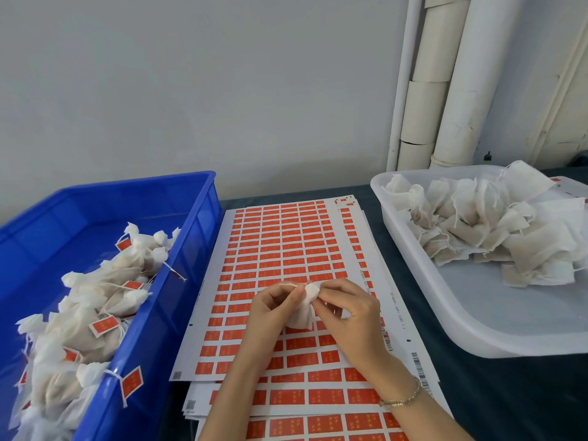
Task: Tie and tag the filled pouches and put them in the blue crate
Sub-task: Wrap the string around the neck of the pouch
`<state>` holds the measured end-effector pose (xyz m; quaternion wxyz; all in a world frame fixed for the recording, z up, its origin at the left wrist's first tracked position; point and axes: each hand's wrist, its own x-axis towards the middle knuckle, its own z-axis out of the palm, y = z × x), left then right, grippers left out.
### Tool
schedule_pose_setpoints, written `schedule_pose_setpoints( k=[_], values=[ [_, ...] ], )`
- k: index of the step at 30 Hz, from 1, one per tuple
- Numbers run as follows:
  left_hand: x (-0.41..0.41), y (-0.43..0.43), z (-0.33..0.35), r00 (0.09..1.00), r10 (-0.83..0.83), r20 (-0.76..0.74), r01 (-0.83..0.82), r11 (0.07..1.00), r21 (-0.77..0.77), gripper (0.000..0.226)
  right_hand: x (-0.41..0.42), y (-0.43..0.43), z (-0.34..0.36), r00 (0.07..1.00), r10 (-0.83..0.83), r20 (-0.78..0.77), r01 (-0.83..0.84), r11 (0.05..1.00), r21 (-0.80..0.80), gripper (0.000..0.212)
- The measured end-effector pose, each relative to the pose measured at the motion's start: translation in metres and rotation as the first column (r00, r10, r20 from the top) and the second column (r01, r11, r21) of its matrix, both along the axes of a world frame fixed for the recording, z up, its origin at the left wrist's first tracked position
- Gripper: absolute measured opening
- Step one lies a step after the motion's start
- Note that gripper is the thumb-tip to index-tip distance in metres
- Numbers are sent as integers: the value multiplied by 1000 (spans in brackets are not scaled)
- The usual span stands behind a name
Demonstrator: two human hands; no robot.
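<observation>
My left hand (270, 308) and right hand (346, 316) each kept a pinching grip on the pouch (302, 310), just above the label sheets (286, 243) on the desk (483, 396). Had either grip slackened, I judged the string (288, 284) might slip off the neck and the filling spill.

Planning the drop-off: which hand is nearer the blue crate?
Left. The left hand grips the pouch right of the blue crate; the right hand pinches it farther right.

A number string starting "1-1" is printed on the sheet margin (401, 316), just beside the right hand (348, 316). Its remaining digits and the orange labels' (288, 229) characters are illegible.
</observation>
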<state>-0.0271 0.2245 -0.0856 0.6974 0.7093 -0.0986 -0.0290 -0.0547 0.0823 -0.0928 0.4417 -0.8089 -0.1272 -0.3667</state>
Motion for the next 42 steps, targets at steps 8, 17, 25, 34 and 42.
schedule_pose_setpoints(
  k=[8, 17, 25, 34, 42],
  values=[
    [1, 2, 0, 1000, -17, -4, 17, 999, -49, 14, 0, 0, 1, 999, 39, 19, -39, 999, 6, 23],
    [1, 0, 0, 996, 34, 77, -32, 999, -37, 12, 0, 0, 0, 999, 31, 25, -31, 999, 8, 23],
    [-1, -1, 2, 998, 31, 56, -27, 997, -72, 18, 1, 0, -2, 999, 28, 40, -29, 999, 28, 23],
    [-1, -1, 2, 999, -28, 31, 29, 999, -24, 16, 1, 1, 0, 993, 40, -116, -27, 994, 106, 16],
    [-1, -2, 3, 999, 45, 19, -44, 998, -44, 18, 2, 1, 1, 981, 94, -172, -70, 988, 140, 20]
  ],
)
